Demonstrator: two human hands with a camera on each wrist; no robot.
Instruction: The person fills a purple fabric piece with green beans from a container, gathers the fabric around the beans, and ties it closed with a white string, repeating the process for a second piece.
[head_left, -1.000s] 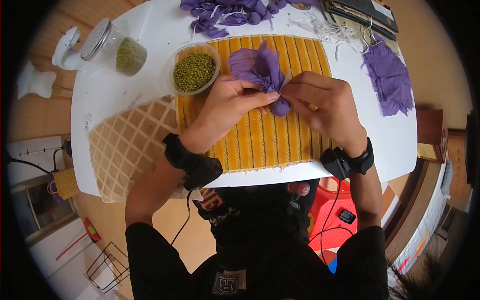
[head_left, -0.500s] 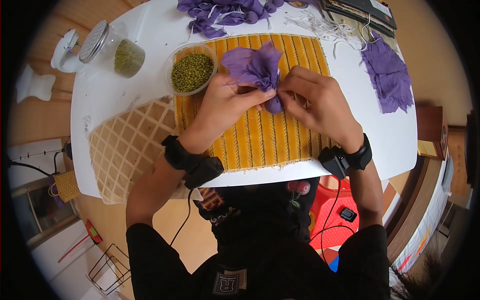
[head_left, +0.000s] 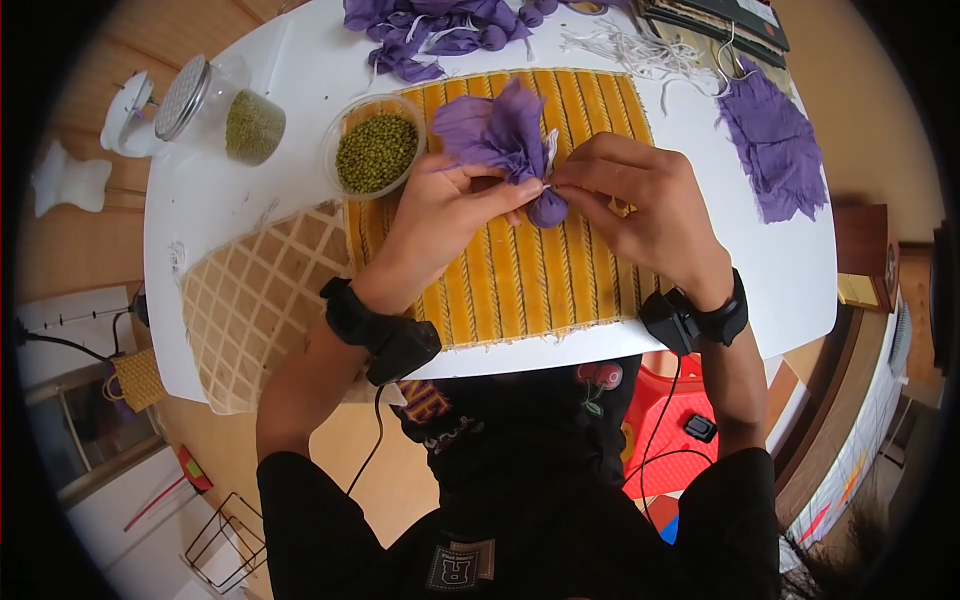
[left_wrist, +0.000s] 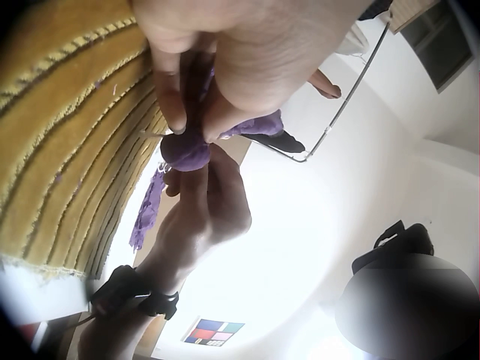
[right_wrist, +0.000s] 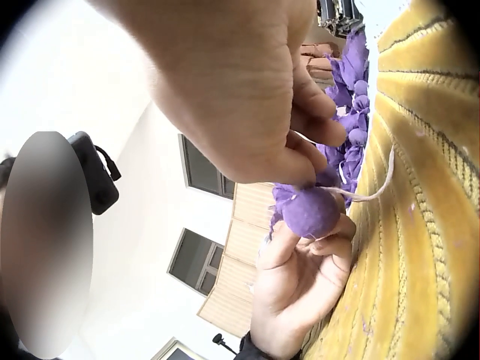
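Note:
A purple cloth bundle with a round, filled end is held above the yellow striped mat. Its loose cloth fans out upward past the fingers. My left hand pinches the gathered neck between thumb and fingers. Close on the other side, my right hand pinches a thin white string at the neck, fingertips right beside the ball. From the neck a length of the string trails over the mat in the right wrist view. The ball shows below the left fingertips in the left wrist view.
Left of the mat stand a clear bowl of green beans and a jar with more. Tied purple bundles lie at the back, beside loose white strings. Flat purple cloth lies right; a lattice-patterned cloth lies left.
Both hands and the bundle have shifted slightly left in the head view. The right fingertips drew off the neck a little, then closed in beside it again. The left hand keeps its pinch.

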